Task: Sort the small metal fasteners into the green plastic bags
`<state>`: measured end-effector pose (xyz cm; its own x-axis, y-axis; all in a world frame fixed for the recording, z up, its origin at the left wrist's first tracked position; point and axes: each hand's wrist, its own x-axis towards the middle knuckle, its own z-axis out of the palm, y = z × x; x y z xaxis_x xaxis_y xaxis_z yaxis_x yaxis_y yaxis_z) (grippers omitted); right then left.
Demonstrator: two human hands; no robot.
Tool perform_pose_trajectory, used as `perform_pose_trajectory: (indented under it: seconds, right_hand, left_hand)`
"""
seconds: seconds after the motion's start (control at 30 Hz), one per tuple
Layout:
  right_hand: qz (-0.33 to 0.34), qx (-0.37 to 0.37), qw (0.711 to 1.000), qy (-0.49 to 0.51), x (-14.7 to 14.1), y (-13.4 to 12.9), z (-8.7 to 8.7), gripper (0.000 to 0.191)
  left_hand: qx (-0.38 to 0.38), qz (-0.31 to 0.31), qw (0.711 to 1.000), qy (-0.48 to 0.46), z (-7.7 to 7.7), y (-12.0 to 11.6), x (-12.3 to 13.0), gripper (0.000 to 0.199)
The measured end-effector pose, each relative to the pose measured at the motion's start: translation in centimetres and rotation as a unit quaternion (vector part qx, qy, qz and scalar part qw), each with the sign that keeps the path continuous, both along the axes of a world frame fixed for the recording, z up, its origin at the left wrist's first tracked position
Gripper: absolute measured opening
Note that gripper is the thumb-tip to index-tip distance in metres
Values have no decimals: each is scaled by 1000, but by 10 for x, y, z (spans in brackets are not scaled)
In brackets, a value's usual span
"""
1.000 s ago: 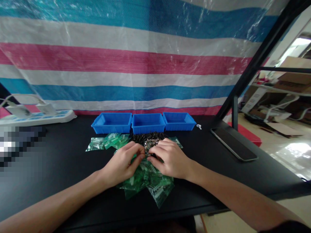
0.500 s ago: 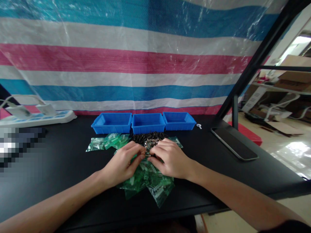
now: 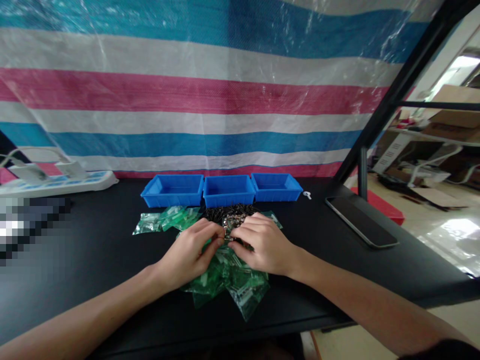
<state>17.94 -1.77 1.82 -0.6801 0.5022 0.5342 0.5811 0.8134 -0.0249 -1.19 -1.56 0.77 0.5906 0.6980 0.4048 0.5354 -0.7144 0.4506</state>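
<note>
My left hand [image 3: 198, 246] and my right hand [image 3: 260, 244] meet near the middle of the table, thumbs and fingers pinched close together. Whatever small piece sits between the fingertips is too small to name. Just beyond the fingers lies a heap of small shiny metal parts [image 3: 231, 220], partly hidden by my right hand. Behind that is a pile of dark screw-like pieces [image 3: 213, 214]. Under and in front of my hands are several green-tinted clear plastic bags [image 3: 245, 290] with small pieces inside. More green bags [image 3: 176, 217] lie to the left.
Three blue bins [image 3: 172, 191] stand in a row behind the piles. A phone [image 3: 362, 222] lies on the right of the black table [image 3: 123, 235]. A white power strip [image 3: 93, 181] is at the back left. A small white item [image 3: 307, 195] lies beside the right bin.
Hardly anything differs. My right hand's fingers have shifted very slightly, while my left hand, the bags and the bins stay where they were.
</note>
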Motion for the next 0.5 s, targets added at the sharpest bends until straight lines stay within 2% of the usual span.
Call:
perform_pose_trajectory:
  seconds: [0.5]
  right_hand:
    - [14, -2, 1000, 19, -3, -2, -2, 16]
  left_hand:
    - [5, -11, 1000, 10, 2, -1, 0, 14]
